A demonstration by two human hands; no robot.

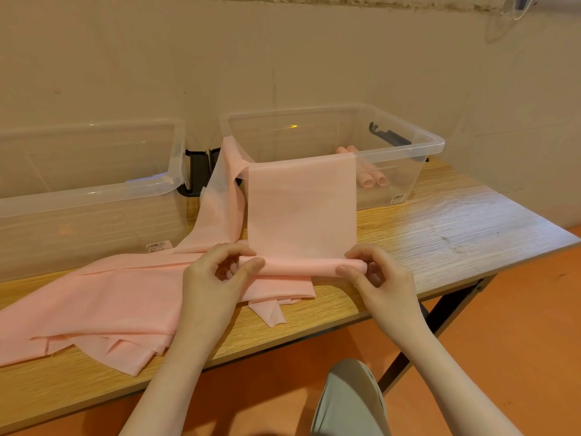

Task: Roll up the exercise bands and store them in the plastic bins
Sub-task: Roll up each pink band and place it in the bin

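A pink exercise band (301, 206) hangs over the front rim of the right clear plastic bin (408, 146) and runs down to the table. Its near end is wound into a small roll (301, 265). My left hand (217, 278) pinches the roll's left end between thumb and fingers. My right hand (377, 278) pinches its right end the same way. Several rolled pink bands (372, 179) lie inside the right bin. A heap of loose pink bands (103, 303) spreads over the table to the left, under my left forearm.
A second clear bin (91, 190) stands at the left, against the wall. Black lid latches (199, 171) sit between the two bins. The wooden table (456, 228) ends close in front of me; its black leg (440, 319) and an orange floor lie below.
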